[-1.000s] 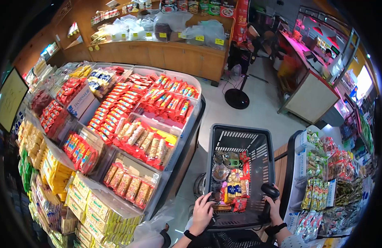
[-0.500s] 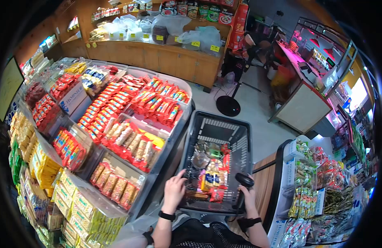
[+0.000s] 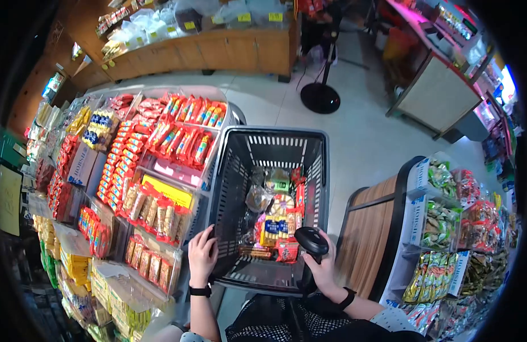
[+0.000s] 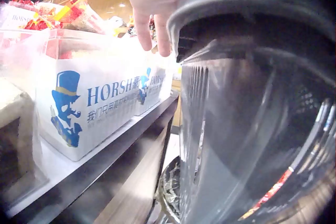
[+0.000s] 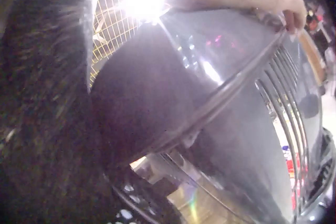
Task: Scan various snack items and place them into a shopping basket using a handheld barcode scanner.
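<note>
A dark grey plastic shopping basket (image 3: 229,188) stands in front of the person, packaged snacks (image 3: 278,225) on its floor. These include red packets, a yellow-and-blue pack and clear round containers (image 3: 258,198). My left hand (image 3: 202,255) is at the basket's near left rim; in the left wrist view, the left hand's fingers (image 4: 147,35) reach down outside the rim, fairly straight. At the near right side, my right hand (image 3: 325,268) holds the basket's black handle (image 3: 311,241), thumb across it and the other fingers partly hidden. In the right wrist view, the right hand's fingertips (image 5: 295,19) bend down over the edge.
Close on the left is a display stand (image 3: 209,171) with bins of wrapped snacks. A wood-sided stand (image 3: 369,236) with more packets is on the right. Ahead, a round black base (image 3: 320,98) sits on the tiled floor, before a wooden counter (image 3: 229,54).
The head view has tilted downward. The basket has shifted left, closer to the left display stand. Both hands have stayed at its near sides.
</note>
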`<state>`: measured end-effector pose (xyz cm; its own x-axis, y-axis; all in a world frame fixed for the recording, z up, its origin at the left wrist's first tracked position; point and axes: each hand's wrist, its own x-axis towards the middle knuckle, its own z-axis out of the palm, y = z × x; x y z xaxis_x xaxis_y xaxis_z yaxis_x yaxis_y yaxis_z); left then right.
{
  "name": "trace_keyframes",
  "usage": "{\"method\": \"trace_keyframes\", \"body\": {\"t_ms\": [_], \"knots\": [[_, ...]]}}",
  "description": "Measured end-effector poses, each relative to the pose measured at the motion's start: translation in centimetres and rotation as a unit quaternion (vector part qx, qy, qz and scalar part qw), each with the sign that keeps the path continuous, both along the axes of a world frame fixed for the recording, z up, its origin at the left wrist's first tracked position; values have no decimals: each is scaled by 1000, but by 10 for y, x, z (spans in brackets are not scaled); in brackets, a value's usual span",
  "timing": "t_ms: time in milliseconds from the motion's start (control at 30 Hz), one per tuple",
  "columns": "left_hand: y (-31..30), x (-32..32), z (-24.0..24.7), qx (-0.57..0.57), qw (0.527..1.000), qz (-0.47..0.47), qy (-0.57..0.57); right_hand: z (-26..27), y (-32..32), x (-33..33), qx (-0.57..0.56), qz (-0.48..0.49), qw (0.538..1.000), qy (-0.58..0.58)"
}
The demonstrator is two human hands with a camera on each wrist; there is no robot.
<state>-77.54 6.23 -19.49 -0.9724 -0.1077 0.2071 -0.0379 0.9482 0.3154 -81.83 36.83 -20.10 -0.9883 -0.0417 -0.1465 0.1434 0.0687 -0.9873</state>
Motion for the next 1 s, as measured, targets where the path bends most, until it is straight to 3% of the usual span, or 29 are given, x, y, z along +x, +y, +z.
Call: {"method": "trace_keyframes", "body": {"t_ms": [67,200,267,367,400,467,533,567,633,700,733,767,800,833,867,900,933,1000], "knots": [[1,-4,0,-30,1000,3,-5,17,13,-14,281,117,946,107],[3,-6,0,-65,997,6,-49,36,23,-28,179,173,961,120],[11,-9,9,-67,996,9,-61,39,23,-38,53,237,957,157],[36,-23,30,-72,993,7,-96,22,12,-46,-138,381,914,19],[45,-30,33,-75,991,12,-107,23,7,-49,-239,388,883,-112],[64,-43,46,-43,990,2,-131,10,-1,-53,-220,398,872,-184],[74,-49,43,44,978,-38,-201,10,-5,-50,-219,375,888,-150],[77,-52,32,36,968,-84,-235,10,-5,-50,-222,367,891,-146],[84,-61,-8,17,934,-164,-318,8,-2,-51,-192,371,902,-112],[92,-71,-49,62,883,-165,-435,8,-4,-51,-185,364,908,-96],[92,-68,-91,59,884,-166,-433,8,-4,-51,-179,357,913,-83],[90,-58,-146,329,835,-146,-417,8,-4,-52,-178,354,915,-78],[92,-50,-182,573,723,-118,-369,7,-3,-53,-174,357,915,-76],[100,-43,-197,373,851,-176,-324,7,-3,-54,-170,359,915,-74],[106,-34,-206,151,928,-221,-258,4,-2,-52,-169,356,917,-66],[113,-32,-194,36,946,-222,-234,1,-1,-51,-158,360,917,-72],[118,-31,-182,222,915,-109,-319,0,0,-52,-148,363,917,-77],[124,-17,-247,543,806,-45,-231,4,-1,-54,-128,373,916,-71]]}}
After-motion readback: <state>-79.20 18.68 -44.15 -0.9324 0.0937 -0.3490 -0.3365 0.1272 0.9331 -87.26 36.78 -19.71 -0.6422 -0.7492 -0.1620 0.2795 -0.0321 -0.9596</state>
